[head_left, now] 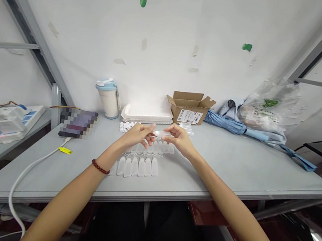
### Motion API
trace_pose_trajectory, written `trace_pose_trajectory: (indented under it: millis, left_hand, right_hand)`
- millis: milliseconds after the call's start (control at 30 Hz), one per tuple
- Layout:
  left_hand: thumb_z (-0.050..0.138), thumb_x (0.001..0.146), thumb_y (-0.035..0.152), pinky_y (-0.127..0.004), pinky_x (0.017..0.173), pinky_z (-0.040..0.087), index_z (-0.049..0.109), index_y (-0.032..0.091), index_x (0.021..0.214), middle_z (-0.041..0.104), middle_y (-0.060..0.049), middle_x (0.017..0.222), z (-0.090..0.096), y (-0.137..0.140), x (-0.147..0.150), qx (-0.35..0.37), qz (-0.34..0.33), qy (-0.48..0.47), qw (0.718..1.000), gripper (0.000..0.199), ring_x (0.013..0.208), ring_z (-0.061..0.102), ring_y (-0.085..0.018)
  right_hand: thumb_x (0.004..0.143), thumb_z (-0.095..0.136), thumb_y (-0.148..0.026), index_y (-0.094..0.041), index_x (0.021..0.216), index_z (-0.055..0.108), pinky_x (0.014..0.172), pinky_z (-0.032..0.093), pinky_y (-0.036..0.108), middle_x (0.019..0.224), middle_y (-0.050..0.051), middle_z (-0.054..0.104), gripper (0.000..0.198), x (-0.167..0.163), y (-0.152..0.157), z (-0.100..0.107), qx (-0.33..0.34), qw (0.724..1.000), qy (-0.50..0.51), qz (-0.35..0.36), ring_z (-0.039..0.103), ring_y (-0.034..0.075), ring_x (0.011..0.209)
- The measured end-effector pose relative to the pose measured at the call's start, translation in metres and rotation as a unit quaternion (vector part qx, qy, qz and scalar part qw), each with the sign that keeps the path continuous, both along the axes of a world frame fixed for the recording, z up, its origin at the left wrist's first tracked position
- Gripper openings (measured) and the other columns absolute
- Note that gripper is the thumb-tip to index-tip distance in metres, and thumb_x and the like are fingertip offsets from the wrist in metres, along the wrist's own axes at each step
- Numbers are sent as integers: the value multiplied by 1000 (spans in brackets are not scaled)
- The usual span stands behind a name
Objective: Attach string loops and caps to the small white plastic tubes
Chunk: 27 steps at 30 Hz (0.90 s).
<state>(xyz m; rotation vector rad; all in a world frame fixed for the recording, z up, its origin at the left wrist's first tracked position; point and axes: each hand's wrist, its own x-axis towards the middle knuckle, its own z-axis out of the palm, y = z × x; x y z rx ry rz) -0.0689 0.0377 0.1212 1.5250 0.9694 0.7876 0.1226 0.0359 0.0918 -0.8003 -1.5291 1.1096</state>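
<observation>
My left hand (140,135), with a beaded bracelet on its wrist, pinches a small white cap (156,133) above the table. A thin white cord trails at its fingers. My right hand (181,139) has thumb and fingertips closed on a small translucent bottle (163,133), its end meeting the cap. Whether the two parts are joined I cannot tell. Below the hands lie rows of frosted bottles with white cord loops (138,167); the back row is partly covered by my hands. White caps (127,126) are heaped behind my left hand, and clear tubes (188,129) lie behind my right.
Against the wall stand a tumbler (109,98), a stack of white trays (148,114) and an open cardboard box (189,109). A folded blue umbrella (228,122) and a plastic bag (269,108) are at right. A phone (79,123) with a charging cable (39,162) lies left.
</observation>
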Motion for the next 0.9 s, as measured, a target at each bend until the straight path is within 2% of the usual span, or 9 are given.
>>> trace_pose_trajectory:
  millis: [100,200,367,533,633,700,767,833,900]
  left_hand:
    - [62,74,55,-24,46,46,61,10,67,61,-5,65,-1,-1,0,2,-22,32,999,45,53,56,-12]
    - [65,74,48,-24,47,46,62,10,65,61,-5,65,-2,-1,0,2,-17,23,1000,39,51,54,-10]
    - [66,74,44,-24,48,46,63,10,62,60,-4,61,0,-1,-1,-4,-13,14,1000,36,48,52,-9]
    - [67,72,40,-24,49,47,64,10,63,62,-5,60,1,-3,1,12,-16,17,1000,32,49,54,-10]
    - [64,74,39,-24,51,48,64,10,64,62,-5,62,0,-1,4,20,-4,11,1000,31,50,57,-11]
    - [59,77,41,-24,51,48,65,10,72,64,-6,67,-2,3,3,22,23,6,999,32,54,59,-12]
    - [54,80,44,-22,50,47,65,11,83,65,-7,74,-5,10,-2,30,77,11,996,35,58,61,-13]
    - [52,80,44,-21,48,46,63,11,87,66,-8,77,-8,21,-10,52,141,33,988,35,59,61,-13]
    - [52,78,39,-20,47,45,63,11,83,66,-9,78,-12,32,-21,79,189,71,976,31,59,61,-13]
  right_hand:
    - [60,77,-32,-18,77,54,52,46,25,72,-3,56,31,-1,0,-1,16,1000,-18,-10,55,11,61]
    - [61,77,-34,-17,78,56,50,45,25,72,-2,57,32,-2,0,-2,25,999,-35,-21,54,10,59]
    - [67,72,-39,-17,83,56,45,42,25,58,-6,53,32,-2,1,-5,24,998,-58,-10,48,8,46]
    - [65,72,-44,-17,79,54,42,39,23,60,-3,58,35,-2,0,-3,12,997,-70,2,46,8,45]
    - [67,70,-45,-17,80,55,44,40,24,61,-2,59,35,2,1,1,17,996,-87,-8,47,9,46]
    - [69,68,-45,-17,82,55,48,41,25,63,-1,59,33,12,6,4,33,992,-113,-40,49,10,49]
    - [71,65,-41,-17,81,55,52,42,25,67,0,59,27,28,14,6,67,978,-165,-107,51,12,55]
    - [70,66,-31,-17,75,55,60,41,26,74,2,62,18,49,23,6,103,942,-249,-201,54,14,65]
    - [69,65,-24,-17,74,56,62,40,26,74,2,63,13,69,31,4,86,899,-337,-265,53,15,67]
